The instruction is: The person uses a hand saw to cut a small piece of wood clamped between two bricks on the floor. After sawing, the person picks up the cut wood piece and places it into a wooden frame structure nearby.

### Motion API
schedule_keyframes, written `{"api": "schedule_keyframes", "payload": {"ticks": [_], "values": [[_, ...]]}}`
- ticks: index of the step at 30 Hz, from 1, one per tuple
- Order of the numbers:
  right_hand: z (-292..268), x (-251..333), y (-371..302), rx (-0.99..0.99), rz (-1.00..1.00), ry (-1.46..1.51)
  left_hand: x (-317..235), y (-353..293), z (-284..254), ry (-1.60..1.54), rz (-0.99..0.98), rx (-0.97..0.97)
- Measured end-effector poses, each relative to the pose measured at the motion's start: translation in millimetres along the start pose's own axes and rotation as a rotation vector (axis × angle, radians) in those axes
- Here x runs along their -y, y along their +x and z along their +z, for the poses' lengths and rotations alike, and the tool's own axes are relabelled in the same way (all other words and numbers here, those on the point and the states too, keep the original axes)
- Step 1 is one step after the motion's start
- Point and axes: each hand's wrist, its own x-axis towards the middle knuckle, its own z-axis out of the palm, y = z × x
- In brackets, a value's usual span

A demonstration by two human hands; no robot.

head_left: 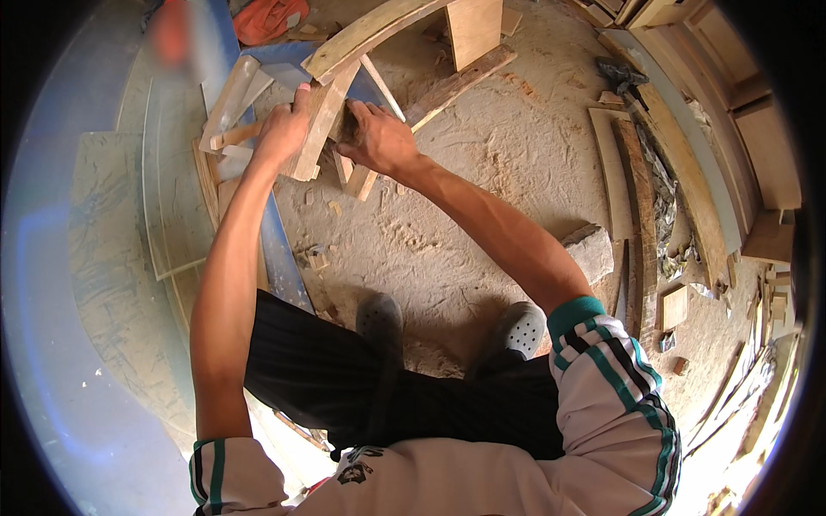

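Both my arms reach forward to a short wooden board (320, 129) that stands at a slant below a longer plank (379, 33). My left hand (284, 131) grips the short board's left edge, with one fingertip near the joint with the plank. On the board's other side, my right hand (380, 142) is closed, its fingers curled toward a dark patch beside the board. What those fingers hold is hidden. A thin pale stick (382, 88) leans just beyond the right hand. Small wood pieces (360, 182) lie beneath it.
A bluish table or panel (95, 284) fills the left side, with wood offcuts (231, 99) at its edge. An orange cloth (267, 19) lies at the far left. Boards (637, 198) and wooden frames (766, 142) line the right. A stone-like block (590, 251) sits on the dusty floor.
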Motion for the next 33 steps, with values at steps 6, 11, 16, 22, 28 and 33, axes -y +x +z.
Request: {"api": "schedule_keyframes", "payload": {"ticks": [6,11,16,22,28,33], "values": [[-1,-15,1,0.069,-0.033,0.042,-1,-2,2,0.015,-0.017,-0.045],[-10,-39,-12,0.14,0.047,-0.03,-11,-6,3,0.057,0.02,-0.084],[-21,-51,-31,0.183,0.079,-0.056,-12,-14,0,-0.04,0.156,-0.111],[-17,-69,-54,0.147,0.099,-0.02,2,-3,-2,-0.235,0.261,-0.002],[-11,-77,-73,0.235,0.11,-0.036,-8,-15,8,0.088,0.403,-0.119],[-8,-84,-86,0.28,0.148,-0.029,-26,-27,17,0.309,0.235,-0.197]]}}
